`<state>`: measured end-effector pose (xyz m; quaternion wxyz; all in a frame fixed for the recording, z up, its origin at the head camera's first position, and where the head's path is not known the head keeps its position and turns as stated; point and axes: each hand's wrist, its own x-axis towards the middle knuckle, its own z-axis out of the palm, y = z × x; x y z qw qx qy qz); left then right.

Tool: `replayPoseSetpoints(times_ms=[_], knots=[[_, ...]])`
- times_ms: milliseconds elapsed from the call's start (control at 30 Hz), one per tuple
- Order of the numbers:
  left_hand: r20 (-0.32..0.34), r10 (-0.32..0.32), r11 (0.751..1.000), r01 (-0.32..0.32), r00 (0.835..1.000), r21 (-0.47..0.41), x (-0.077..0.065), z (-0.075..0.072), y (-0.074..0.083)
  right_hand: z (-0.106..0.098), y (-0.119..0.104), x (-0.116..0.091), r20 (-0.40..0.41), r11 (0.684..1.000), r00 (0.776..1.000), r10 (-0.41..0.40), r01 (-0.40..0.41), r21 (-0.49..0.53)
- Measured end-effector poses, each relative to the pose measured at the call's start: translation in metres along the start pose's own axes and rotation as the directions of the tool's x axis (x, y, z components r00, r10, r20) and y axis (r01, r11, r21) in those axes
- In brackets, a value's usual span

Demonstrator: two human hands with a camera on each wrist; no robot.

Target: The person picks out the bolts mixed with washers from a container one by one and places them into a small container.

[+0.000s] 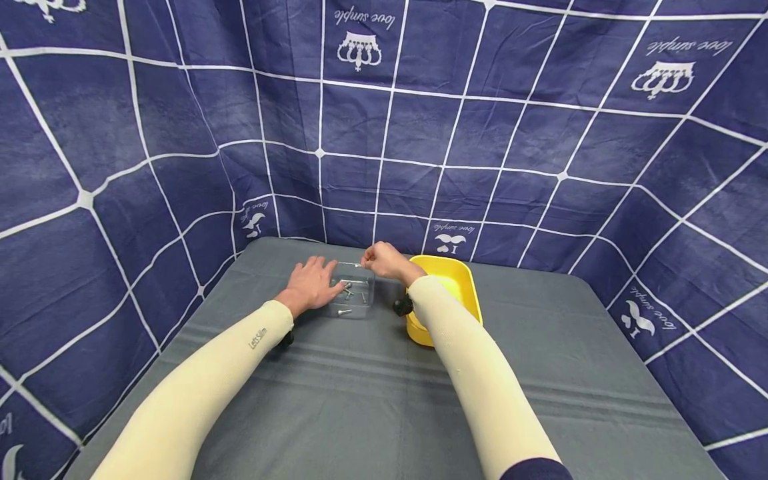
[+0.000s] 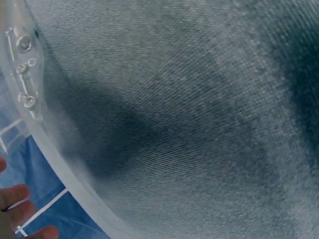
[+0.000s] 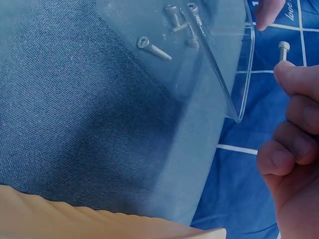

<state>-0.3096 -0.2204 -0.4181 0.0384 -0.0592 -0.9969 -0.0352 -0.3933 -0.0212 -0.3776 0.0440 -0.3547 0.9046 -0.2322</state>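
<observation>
A clear plastic box [image 1: 361, 311] stands toward the back of the table with several metal screws [image 3: 153, 48] inside. My left hand [image 1: 311, 283] lies at the box's left side, its fingers spread and the thumb reaching over the near part of it. In the left wrist view, some of its fingers [image 2: 15, 204] show at the lower left corner. Above the box's far right corner, my right hand [image 1: 387, 260] pinches a socket-head screw [image 3: 283, 48] between thumb and forefinger, head pointing away from the fingers. The other fingers are curled in.
A yellow bin [image 1: 475, 293] sits right of the clear box, beneath my right forearm. Grey cloth [image 1: 336, 393] covers the table. Blue curtains [image 1: 480, 133] with white lines hang behind and along both sides.
</observation>
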Motion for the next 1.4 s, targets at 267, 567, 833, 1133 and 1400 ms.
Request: replayPoseSetpoints(times_ms=[267,567,833,1133,1400], knots=[[0.005,-0.009,1.0,0.009,1.0,-0.007,0.0,0.005,0.001,0.004,0.003,0.001,0.008,1.0,1.0,-0.016,0.016,-0.027],[0.008,-0.016,1.0,0.016,1.0,-0.023,0.001,0.01,0.003,0.009,0.005,0.001,0.055,1.0,0.998,0.009,-0.008,-0.021],[-0.007,-0.003,0.999,0.002,1.0,-0.042,0.003,0.012,0.006,0.009,0.01,-0.006,0.077,0.999,0.996,0.039,-0.04,0.011],[0.014,0.014,0.999,-0.013,1.0,-0.035,0.006,0.013,0.01,0.003,0.016,-0.016,0.037,0.999,0.998,0.045,-0.046,0.022],[0.022,0.037,0.999,-0.038,0.999,0.022,0.001,0.006,0.004,-0.003,0.019,-0.028,-0.016,0.999,0.999,0.033,-0.033,0.015]])
